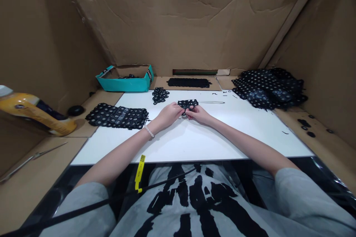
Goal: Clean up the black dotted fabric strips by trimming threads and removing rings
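Two hands, left hand [167,115], right hand [197,114], pinching black perforated sheet [188,103]

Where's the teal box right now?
In the head view, the teal box sits just behind the white board's far edge, to the left of the black strip.

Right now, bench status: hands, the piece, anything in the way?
Left hand and right hand both on a black perforated sheet, held above the white board. Flat metal strip lies just right of the sheet.
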A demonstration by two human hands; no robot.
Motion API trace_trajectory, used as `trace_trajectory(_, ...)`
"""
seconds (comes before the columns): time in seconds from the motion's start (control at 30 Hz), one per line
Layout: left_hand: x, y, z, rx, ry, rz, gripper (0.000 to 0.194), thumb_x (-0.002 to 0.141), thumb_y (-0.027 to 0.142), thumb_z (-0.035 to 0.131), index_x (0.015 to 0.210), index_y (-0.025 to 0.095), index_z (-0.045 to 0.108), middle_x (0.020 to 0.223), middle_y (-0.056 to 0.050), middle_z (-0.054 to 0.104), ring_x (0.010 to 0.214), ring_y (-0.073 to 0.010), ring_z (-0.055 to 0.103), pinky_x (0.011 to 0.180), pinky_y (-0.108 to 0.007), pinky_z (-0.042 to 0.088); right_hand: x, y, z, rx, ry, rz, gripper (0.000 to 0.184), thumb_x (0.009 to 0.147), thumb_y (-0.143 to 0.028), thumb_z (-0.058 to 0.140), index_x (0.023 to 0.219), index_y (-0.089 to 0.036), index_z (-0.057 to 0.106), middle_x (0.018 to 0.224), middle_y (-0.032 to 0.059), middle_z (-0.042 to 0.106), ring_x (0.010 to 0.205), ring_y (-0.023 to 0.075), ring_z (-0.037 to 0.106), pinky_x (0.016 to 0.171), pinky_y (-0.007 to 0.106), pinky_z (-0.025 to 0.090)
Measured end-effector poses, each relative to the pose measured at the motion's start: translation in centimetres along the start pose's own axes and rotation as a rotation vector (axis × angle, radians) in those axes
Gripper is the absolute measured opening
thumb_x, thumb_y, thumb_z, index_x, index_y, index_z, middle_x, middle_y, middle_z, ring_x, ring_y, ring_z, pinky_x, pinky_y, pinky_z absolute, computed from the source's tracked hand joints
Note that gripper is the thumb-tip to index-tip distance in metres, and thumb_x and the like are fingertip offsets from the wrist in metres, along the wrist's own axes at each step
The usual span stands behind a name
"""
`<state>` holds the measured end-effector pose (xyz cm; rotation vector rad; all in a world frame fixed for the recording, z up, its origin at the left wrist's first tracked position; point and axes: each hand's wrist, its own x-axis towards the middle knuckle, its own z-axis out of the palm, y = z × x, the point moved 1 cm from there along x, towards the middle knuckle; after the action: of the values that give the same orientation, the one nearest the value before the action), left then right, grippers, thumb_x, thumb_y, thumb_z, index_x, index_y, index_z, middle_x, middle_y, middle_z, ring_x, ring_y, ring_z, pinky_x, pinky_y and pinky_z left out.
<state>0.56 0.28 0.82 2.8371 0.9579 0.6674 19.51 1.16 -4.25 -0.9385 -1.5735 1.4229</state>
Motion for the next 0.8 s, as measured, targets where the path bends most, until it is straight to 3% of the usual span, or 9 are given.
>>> trace_trajectory(0.13,0.2,-0.6,0.5,-0.137,0.079,-0.128,0.034,0.096,0.029,0.042,0.076,0.018,0.068,0.077,-0.008,0.068,0.08,-0.0224,0.057,0.074,-0.034,0.045,0.1,-0.1,0.1,0.051,-0.016,-0.01,0.047,0.066,-0.058,0.075,0.077,-0.017,0.057,0.067,-0.0002,0.059,0.058,0.0107,0.052,0.058,0.026,0.043)
trace_trajectory(0.27,0.7,-2.4,0.9,-0.476,0.255,-0.451,0.035,0.091,0.04,0.049,0.074,0.016,0.068,0.078,-0.007,0.071,0.07,-0.0186,0.058,0.069,-0.03,0.046,0.0,-0.1,0.2,0.065,-0.006,-0.023,0.045,0.067,-0.057,0.075,0.075,-0.018,0.055,0.067,-0.0008,0.058,0.058,0.0108,0.051,0.057,0.026,0.043)
trace_trajectory(0.37,0.6,-5.3,0.1,-0.711,0.489,-0.742,0.039,0.089,0.045,0.049,0.081,0.013,0.07,0.08,-0.008,0.071,0.06,-0.0133,0.053,0.059,-0.025,0.044,-0.2,0.4,0.3,-0.012,-0.037,-0.037,0.04,0.069,-0.052,0.074,0.072,-0.018,0.053,0.068,-0.001,0.058,0.062,0.012,0.053,0.06,0.027,0.044)
trace_trajectory(0.43,0.1,-7.8,-1.1,-0.692,0.671,-0.85,0.038,0.09,0.042,0.047,0.089,0.012,0.071,0.086,-0.009,0.072,0.061,-0.0123,0.053,0.057,-0.024,0.044,-0.4,0.6,0.5,-0.027,-0.042,-0.039,0.038,0.07,-0.049,0.073,0.07,-0.019,0.051,0.07,-0.0009,0.059,0.065,0.0126,0.055,0.064,0.028,0.047)
trace_trajectory(0.5,-0.7,-10.1,-2.3,-0.475,0.757,-0.847,0.037,0.09,0.039,0.047,0.092,0.012,0.073,0.09,-0.008,0.074,0.069,-0.0158,0.058,0.062,-0.026,0.045,-0.6,0.4,0.6,-0.015,-0.017,-0.024,0.038,0.069,-0.047,0.074,0.068,-0.019,0.047,0.072,-0.0007,0.061,0.066,0.0131,0.057,0.065,0.028,0.049)
trace_trajectory(0.57,-1.4,-11.6,-2.9,-0.233,0.694,-0.794,0.033,0.088,0.035,0.051,0.089,0.012,0.075,0.093,-0.009,0.074,0.081,-0.0209,0.063,0.074,-0.029,0.048,-0.9,-0.8,0.3,-0.046,-0.021,0.022,0.036,0.068,-0.043,0.075,0.067,-0.02,0.048,0.074,0.0002,0.063,0.068,0.0144,0.059,0.064,0.028,0.049)
trace_trajectory(0.63,-1.8,-12.3,-2.8,-0.065,0.554,-0.723,0.029,0.086,0.031,0.053,0.087,0.013,0.076,0.095,-0.01,0.075,0.09,-0.0246,0.064,0.085,-0.032,0.046,-1.4,-2.9,-0.4,-0.129,-0.103,0.12,0.032,0.067,-0.04,0.076,0.068,-0.019,0.053,0.075,0.0025,0.067,0.072,0.0167,0.063,0.066,0.029,0.051)
trace_trajectory(0.73,-2.1,-12.3,-2.0,0.052,0.374,-0.636,0.023,0.083,0.027,0.059,0.09,0.015,0.078,0.097,-0.01,0.075,0.096,-0.027,0.064,0.094,-0.036,0.044,-3.1,-7.0,-2.6,-0.296,-0.266,0.302,0.026,0.067,-0.038,0.078,0.072,-0.016,0.065,0.079,0.0066,0.071,0.075,0.0198,0.066,0.071,0.032,0.055)
trace_trajectory(0.8,-2.1,-12.2,-1.6,0.088,0.335,-0.618,0.023,0.081,0.025,0.062,0.095,0.017,0.077,0.099,-0.01,0.075,0.099,-0.0275,0.063,0.097,-0.038,0.044,-4.8,-9.7,-4.5,-0.396,-0.263,0.329,0.027,0.07,-0.041,0.075,0.075,-0.015,0.068,0.083,0.008,0.072,0.079,0.0206,0.068,0.074,0.033,0.057)
